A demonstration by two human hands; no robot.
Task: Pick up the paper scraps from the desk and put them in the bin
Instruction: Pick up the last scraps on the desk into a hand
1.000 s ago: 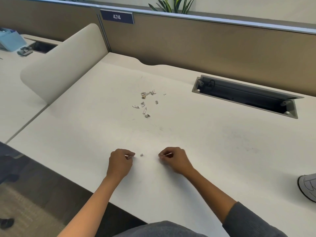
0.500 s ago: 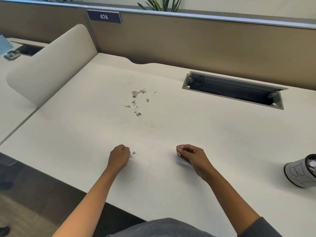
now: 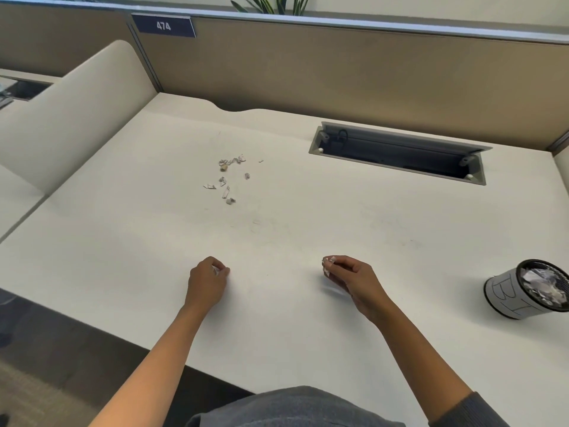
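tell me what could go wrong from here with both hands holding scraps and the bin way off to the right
1. The bin stands far right near the desk's front edge; the left hand would have a long carry, and its small pinched scrap might slip out.
2. The bin already looks well filled with crumpled paper, so dropped bits may bounce out.
3. The scattered scraps mid-desk are tiny and light; some could be overlooked or brushed away.

Both bare forearms reached forward. The left hand [image 3: 207, 280] was curled knuckles-up, fingertips pinched together; the right hand [image 3: 351, 277] was raised slightly, fingers bent against its thumb.
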